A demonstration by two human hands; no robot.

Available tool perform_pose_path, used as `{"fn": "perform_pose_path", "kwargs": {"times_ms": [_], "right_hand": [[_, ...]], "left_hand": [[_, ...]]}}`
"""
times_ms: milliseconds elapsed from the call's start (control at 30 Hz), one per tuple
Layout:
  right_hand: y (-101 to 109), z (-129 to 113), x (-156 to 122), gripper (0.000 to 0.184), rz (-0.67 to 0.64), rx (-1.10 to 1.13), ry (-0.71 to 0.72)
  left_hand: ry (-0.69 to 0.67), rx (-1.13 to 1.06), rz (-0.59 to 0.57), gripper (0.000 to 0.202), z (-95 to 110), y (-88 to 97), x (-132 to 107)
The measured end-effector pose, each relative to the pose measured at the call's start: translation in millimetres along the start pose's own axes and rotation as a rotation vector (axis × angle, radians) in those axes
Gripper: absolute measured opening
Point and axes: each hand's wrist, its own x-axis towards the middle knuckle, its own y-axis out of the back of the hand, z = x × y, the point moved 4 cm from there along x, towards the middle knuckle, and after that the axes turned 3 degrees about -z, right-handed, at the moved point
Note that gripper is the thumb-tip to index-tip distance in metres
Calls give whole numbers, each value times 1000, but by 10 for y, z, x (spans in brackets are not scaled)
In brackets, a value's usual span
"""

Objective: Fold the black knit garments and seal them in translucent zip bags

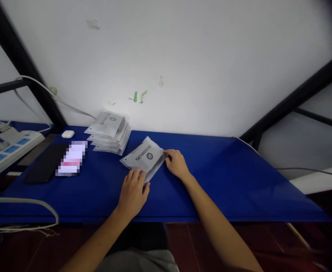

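A grey plastic pouch [143, 156] with dark print lies on the blue table top [225, 177], tilted diagonally. My left hand [133, 192] rests on its near corner with the fingers curled over the edge. My right hand [177, 164] grips the pouch's right edge, fingers closed on it. Behind and to the left, a fanned stack of similar grey pouches [109, 132] leans by the white wall.
A small white earbud case [68, 133] sits left of the stack, beside a black flat pad [45, 163] and a blurred card [72, 158]. A power strip [4, 147] with cables lies at far left. Black frame bars cross both sides.
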Motion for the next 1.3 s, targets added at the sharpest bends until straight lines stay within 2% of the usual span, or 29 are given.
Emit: {"fn": "perform_pose_path", "kwargs": {"times_ms": [333, 567, 867, 1000, 1167, 1300], "right_hand": [[14, -62, -43, 38, -33, -53, -13], [115, -124, -124, 34, -69, -136, -41], [206, -203, -457, 29, -80, -190, -43], [225, -228, -600, 20, -24, -95, -6], [223, -243, -651, 17, 4, -14, 27], [214, -233, -643, 16, 16, 0, 21]], "left_hand": [[16, -45, -9, 22, -35, 3, -8], [21, -13, 16, 25, -81, 4, 16], [33, 149, -137, 29, -250, 131, 286], [-28, 191, -143, 34, -140, 126, 393], [-202, 234, -204, 24, 96, -34, 514], [-262, 278, -235, 21, 147, -122, 611]]}}
